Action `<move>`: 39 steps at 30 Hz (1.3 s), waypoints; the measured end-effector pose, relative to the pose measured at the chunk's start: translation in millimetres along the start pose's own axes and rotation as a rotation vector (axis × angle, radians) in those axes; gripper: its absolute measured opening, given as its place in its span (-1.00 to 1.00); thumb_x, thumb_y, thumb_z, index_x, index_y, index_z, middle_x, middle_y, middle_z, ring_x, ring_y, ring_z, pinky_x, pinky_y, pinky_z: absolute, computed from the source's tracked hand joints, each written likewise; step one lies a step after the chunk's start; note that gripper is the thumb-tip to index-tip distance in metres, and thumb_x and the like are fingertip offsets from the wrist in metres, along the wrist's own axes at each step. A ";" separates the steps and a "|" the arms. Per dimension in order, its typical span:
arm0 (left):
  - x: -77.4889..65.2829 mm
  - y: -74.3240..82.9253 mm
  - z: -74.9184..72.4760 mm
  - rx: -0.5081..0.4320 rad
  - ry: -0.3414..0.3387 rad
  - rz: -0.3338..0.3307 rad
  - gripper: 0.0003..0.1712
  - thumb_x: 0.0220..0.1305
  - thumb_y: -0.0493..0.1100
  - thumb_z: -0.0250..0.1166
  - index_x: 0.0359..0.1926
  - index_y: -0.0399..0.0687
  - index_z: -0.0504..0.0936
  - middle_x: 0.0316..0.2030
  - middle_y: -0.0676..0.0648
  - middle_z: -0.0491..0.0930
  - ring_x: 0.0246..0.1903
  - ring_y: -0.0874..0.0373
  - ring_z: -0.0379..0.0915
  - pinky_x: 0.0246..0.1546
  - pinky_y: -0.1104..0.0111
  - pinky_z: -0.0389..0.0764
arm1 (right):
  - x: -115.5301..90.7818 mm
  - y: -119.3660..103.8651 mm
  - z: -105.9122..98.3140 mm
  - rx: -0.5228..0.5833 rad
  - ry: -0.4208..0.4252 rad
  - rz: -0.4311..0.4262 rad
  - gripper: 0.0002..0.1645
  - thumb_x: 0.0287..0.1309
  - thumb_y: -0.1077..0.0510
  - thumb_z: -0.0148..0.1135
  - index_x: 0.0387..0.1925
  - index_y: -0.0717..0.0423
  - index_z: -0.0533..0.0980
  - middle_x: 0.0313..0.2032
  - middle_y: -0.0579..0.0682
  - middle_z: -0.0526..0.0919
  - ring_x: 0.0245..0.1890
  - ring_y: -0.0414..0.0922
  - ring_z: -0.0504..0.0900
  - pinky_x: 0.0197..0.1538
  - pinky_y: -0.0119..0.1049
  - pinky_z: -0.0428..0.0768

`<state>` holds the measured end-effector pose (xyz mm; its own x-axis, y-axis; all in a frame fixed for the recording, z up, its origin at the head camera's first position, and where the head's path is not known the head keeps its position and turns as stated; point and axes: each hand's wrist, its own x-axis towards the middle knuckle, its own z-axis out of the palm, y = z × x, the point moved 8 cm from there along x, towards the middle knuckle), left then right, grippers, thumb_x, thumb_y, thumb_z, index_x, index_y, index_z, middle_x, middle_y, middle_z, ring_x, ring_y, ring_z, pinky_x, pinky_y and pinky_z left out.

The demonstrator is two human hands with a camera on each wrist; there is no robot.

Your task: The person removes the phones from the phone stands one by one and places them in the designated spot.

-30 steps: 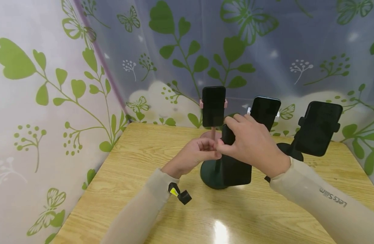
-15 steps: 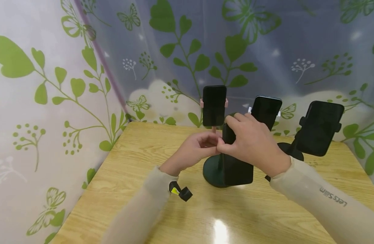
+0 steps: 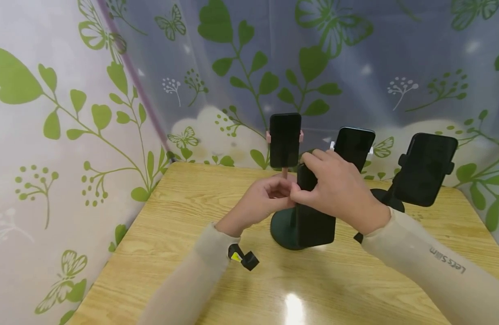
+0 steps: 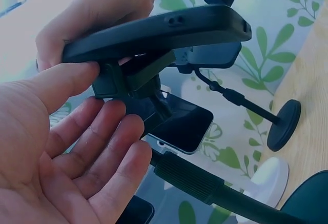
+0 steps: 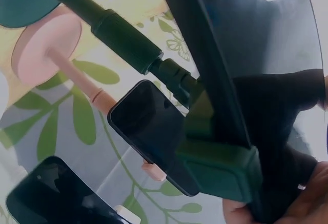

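Gripping the upper part of the front phone (image 3: 316, 225), my right hand (image 3: 338, 189) lays its fingers over the top and sets its thumb at the left edge, so the phone's lower half hangs bare below my palm. My left hand (image 3: 265, 196) meets it from the left, thumb and forefinger pinching the end of the green clamp (image 4: 107, 80) at the phone's back; my other fingers curl loosely beneath, just beside the clamp. The phone stands upright, tilted a little, just right of my left fingertips and in front of the green stand (image 3: 286, 230). Whether the clamp's far side touches the phone I cannot tell; it is hidden. Behind my hands stands a phone in a pink holder (image 3: 285, 140); a phone with white grips (image 3: 354, 143) shows just past my right hand, and a phone on a black stand (image 3: 427, 169) is farther right on the wooden table (image 3: 184, 203).
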<state>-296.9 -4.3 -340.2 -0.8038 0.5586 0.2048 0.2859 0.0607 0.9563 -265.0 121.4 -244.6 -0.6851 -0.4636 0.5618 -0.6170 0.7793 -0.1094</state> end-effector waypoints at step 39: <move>-4.9 2.9 8.4 0.005 0.075 0.036 -0.76 0.40 -0.23 0.38 0.04 -0.17 0.67 -0.15 -0.10 0.64 -0.23 0.06 0.63 -0.10 0.22 0.71 | -92.1 8.8 -90.9 -0.028 0.262 0.077 -0.63 -0.11 -0.06 0.23 -0.39 0.17 0.56 -0.46 -0.06 0.54 -0.45 -0.11 0.42 -0.53 -0.32 0.33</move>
<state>-287.7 0.1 -340.1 -0.8298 0.4970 0.2541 0.3174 0.0458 0.9472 -172.1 209.3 -222.8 -0.6037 -0.2805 0.7463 -0.5536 0.8211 -0.1392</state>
